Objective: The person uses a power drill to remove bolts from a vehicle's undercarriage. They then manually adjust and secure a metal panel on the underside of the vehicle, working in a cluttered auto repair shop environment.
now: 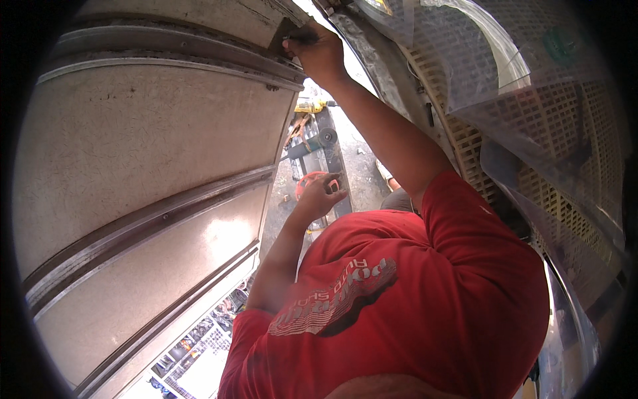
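Observation:
My right hand [322, 54] is raised at the top of the view, its fingers closed on a dark flat piece [282, 34]. That piece lies against the edge of a large whitish panel [153, 133] crossed by metal rails; its exact kind cannot be made out. Lower down, in front of my red shirt, hangs my left hand [320, 198], its fingers bent and apart with nothing plainly held. A round red object [308, 179] shows behind it, partly covered by the fingers; I cannot tell whether they touch.
Below lie a yellow power drill [309, 106] and an angle grinder [311, 143] on a dark narrow bench [336, 163]. Clear plastic sheeting [525, 143] hangs over a cream lattice [468, 143] on the right. A metal rail [159, 216] runs across the panel at left.

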{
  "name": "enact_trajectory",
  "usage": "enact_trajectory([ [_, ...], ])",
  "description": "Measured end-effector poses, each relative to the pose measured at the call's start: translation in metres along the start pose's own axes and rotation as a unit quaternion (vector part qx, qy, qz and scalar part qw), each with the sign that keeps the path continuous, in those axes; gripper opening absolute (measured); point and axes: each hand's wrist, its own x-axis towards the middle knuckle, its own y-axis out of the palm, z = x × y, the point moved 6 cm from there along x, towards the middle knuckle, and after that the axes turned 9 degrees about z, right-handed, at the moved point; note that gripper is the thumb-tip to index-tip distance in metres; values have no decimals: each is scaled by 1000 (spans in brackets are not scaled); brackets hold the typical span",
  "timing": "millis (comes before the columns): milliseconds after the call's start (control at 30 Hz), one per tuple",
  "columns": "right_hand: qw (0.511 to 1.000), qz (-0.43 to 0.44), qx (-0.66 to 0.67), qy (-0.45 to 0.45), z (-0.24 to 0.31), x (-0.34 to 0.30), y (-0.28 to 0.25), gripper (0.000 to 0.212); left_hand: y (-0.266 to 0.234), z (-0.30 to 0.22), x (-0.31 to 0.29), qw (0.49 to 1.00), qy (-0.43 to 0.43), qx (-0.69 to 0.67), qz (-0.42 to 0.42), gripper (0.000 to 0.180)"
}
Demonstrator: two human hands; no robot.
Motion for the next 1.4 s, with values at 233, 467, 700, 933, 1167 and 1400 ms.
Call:
enact_trajectory([
  [233, 989, 13, -136, -52, 6, 7, -2, 16, 1, 2, -3, 999, -40, -6, 21, 67],
  [467, 992, -9, -102, -76, -2, 10, -3, 18, 3, -2, -9, 1000, 9, -8, -13, 56],
  [700, 984, -1, -169, -61, 2, 8, -6, 20, 1, -1, -15, 1000, 9, 2, -19, 53],
  [933, 976, 6, -203, -80, -3, -21, -6, 30, 14, 70, -46, 996, -57, -70, -27, 58],
  [1167, 955, 140, -258, -30, -6, -52, 16, 66, 72, 275, -215, 965, -219, -66, -126, 61],
  [1400, 943, 181, -279, -6, -13, -46, 3, 69, 119, 377, -483, 658, -336, -533, -412, 23],
])
